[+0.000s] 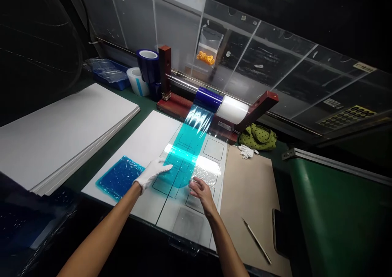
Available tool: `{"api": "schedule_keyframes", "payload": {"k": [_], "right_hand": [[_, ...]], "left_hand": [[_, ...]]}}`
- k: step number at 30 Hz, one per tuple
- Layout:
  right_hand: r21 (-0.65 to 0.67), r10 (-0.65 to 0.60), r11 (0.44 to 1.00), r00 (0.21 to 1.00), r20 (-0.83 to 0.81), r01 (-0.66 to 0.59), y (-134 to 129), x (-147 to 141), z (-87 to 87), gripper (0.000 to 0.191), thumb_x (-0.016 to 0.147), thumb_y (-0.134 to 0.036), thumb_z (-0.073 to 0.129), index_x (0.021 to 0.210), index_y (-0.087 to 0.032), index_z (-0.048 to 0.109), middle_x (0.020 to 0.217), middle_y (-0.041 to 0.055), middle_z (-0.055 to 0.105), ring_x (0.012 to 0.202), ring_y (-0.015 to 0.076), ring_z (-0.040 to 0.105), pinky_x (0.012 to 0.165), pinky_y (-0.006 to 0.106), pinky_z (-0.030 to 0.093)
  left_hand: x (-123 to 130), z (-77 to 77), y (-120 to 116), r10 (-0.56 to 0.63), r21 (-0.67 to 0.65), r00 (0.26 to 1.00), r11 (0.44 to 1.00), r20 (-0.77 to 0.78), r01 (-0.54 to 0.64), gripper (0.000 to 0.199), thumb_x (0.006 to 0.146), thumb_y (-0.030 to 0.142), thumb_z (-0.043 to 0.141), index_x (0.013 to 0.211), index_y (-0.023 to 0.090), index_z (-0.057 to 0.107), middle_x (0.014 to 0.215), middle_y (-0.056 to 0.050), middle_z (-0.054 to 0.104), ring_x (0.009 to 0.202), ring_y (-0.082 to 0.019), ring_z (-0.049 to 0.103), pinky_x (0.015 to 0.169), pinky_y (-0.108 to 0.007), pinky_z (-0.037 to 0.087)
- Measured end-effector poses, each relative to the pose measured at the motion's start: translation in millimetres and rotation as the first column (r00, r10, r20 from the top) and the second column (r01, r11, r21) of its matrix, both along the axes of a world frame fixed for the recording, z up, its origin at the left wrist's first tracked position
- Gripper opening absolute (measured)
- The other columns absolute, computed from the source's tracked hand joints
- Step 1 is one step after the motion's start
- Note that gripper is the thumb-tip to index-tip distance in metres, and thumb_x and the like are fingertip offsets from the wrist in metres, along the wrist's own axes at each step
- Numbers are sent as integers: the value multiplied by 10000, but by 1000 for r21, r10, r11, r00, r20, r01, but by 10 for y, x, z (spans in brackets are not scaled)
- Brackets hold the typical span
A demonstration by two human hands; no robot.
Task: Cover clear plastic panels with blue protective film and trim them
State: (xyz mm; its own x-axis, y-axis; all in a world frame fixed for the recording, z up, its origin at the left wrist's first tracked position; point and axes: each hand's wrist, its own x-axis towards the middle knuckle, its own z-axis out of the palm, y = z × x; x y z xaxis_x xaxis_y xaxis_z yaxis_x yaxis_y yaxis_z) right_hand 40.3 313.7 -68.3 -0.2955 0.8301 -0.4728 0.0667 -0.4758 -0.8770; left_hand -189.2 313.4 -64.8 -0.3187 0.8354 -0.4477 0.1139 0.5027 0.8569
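Observation:
A strip of clear blue film [180,162] runs down from a dark blue film roll [208,99] over a sheet with black rounded outlines. My left hand [153,172], in a white glove, is at the film's lower left edge, its thumb and fingers closed on it. At the lower right corner is my bare right hand [200,190], its bent fingertips on the film edge. Left of the gloved hand lies a glossy blue stack of film pieces [121,178]. A grey translucent square [188,223] lies on the sheet near the front edge.
A red-brown stand [255,111] carries the blue roll and a white roll [233,108]. White sheets [70,134] are stacked at left; spare rolls [148,64] stand behind. On brown board [245,187] lie a pen-like stick [256,241] and a phone [280,232].

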Motion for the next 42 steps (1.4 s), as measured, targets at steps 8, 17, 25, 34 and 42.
{"api": "schedule_keyframes", "payload": {"k": [8,17,25,34,42], "right_hand": [[-192,53,979,997,-65,-64,-739,-372,-115,520,552,-596,765,690,-125,593,563,33,664,516,134,636,538,224,487],[-323,251,912,967,-51,-254,-1574,-388,-429,614,508,-701,712,670,-130,551,581,80,673,518,144,633,500,214,456],[-111,379,925,912,156,-365,-1412,99,-246,512,647,-553,695,923,-130,611,712,66,692,640,197,668,604,294,500],[243,-176,910,219,960,-336,-656,2132,-443,404,868,-394,443,1153,-144,582,1164,168,605,1058,321,577,836,408,458],[120,-89,887,90,992,-447,-759,2630,-640,278,930,-286,365,995,-164,606,912,101,653,841,232,638,684,303,459]], "left_hand": [[28,42,-881,150,-31,980,989,131,-147,603,595,527,738,1014,106,633,981,-95,675,957,-243,623,826,-334,511],[269,-187,-1964,395,-124,900,918,185,-377,502,620,549,702,876,118,668,866,-77,683,860,-232,630,761,-310,491],[227,-474,-1918,608,-144,792,789,45,-598,622,482,544,779,891,95,645,837,-96,682,794,-239,645,749,-363,496],[286,-579,-2078,586,-94,801,796,-127,-597,548,508,600,726,758,126,612,650,-41,627,625,-202,607,601,-325,488],[526,-444,-2272,412,24,711,874,-570,-486,442,792,449,501,1148,191,545,971,-84,558,834,-223,575,749,-364,469]]}}
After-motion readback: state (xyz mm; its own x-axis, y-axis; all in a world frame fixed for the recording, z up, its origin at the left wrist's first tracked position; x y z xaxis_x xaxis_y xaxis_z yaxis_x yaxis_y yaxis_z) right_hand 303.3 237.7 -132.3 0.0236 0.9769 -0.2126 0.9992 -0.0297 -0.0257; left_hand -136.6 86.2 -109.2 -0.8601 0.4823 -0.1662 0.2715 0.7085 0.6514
